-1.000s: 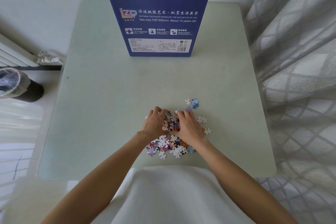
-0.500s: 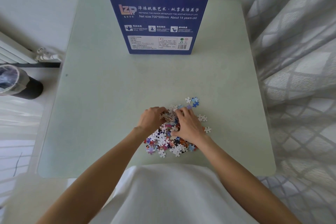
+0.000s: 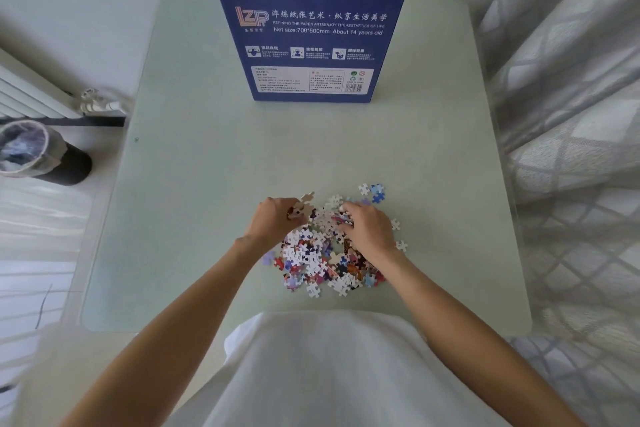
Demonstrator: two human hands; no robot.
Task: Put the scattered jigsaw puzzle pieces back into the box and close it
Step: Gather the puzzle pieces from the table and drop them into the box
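Note:
A heap of colourful jigsaw pieces point(image 3: 322, 256) lies on the pale green table point(image 3: 207, 184), near its front edge. My left hand point(image 3: 275, 220) is closed on a small bunch of pieces at the heap's far left and holds them slightly raised. My right hand point(image 3: 369, 230) lies on the heap's far right with its fingers curled into the pieces. A few stray pieces point(image 3: 374, 191) sit beyond the heap and to the right of it. The tall blue puzzle box point(image 3: 311, 28) stands upright at the back of the table; its top is out of view.
A curtain point(image 3: 571, 149) hangs close along the table's right edge. On the floor to the left stand a black bin with a plastic liner point(image 3: 38, 152) and a white radiator point(image 3: 31, 94) with a pipe. My white shirt point(image 3: 329, 374) fills the bottom.
My hands have drawn apart over the heap. The left hand has closed on some pieces and lifted them a little to the left. The right hand stays pressed on the pile.

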